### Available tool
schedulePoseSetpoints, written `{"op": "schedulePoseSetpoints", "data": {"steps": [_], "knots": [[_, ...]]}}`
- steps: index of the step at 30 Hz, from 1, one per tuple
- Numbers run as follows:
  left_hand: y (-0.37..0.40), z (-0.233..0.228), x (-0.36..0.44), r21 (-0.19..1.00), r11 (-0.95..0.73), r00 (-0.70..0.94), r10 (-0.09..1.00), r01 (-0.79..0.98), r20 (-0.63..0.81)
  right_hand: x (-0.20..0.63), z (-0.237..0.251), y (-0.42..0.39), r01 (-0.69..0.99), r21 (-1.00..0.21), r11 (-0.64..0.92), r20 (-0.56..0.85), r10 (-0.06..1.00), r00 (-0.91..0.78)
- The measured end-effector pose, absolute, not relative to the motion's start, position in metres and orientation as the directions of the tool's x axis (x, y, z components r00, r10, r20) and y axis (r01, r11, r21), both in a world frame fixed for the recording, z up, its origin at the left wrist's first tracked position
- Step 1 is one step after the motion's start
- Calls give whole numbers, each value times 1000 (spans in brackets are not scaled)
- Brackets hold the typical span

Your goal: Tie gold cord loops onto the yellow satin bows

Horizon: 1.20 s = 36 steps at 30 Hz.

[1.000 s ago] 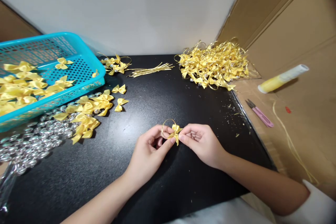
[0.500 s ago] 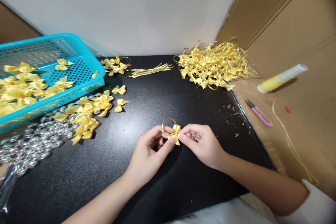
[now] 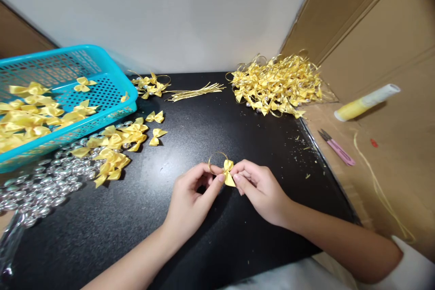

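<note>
Above the near part of the black table (image 3: 190,131), a yellow ribbon bow (image 3: 229,173) is pinched between my two hands. A thin gold wire loop (image 3: 218,153) rises from its left side. My left hand (image 3: 195,197) grips the bow's left edge between thumb and fingers, close to the base of the loop. On the other side, my right hand (image 3: 260,188) is closed with thumb and fingertips at the bow's right edge. Whatever sits behind the bow is hidden by it and by my fingers.
A turquoise basket (image 3: 118,79) of yellow bows stands at left, with silver beads (image 3: 41,190) and loose bows (image 3: 112,165) before it. At the back lie gold wire strips (image 3: 197,92) and a heap of wired bows (image 3: 278,84). Pink thread snips (image 3: 336,147) and a tube (image 3: 367,102) lie right.
The bow has turned more upright with its face toward me, and its tails now point down. Both hands keep their places, with the right fingers slightly shifted. The view moved a little.
</note>
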<state>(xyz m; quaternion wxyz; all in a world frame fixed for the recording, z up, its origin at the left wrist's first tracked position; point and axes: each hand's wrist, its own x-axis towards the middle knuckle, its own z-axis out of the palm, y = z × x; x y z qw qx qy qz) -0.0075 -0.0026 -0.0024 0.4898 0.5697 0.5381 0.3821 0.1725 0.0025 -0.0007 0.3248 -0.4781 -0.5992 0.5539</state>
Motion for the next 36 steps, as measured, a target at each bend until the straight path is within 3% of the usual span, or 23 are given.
{"op": "schedulePoseSetpoints", "data": {"steps": [9, 23, 36], "knots": [[-3, -2, -5, 983, 143, 77, 985, 112, -152, 171, 1, 0, 202, -978, -45, -108, 943, -315], [-4, 2, 0, 984, 140, 31, 989, 110, -144, 166, -2, -5, 241, -971, -9, -63, 974, -216], [-3, 3, 0, 971, 224, 16, 974, 83, -226, 165, -2, -7, 249, -968, 14, -42, 975, -216]]}}
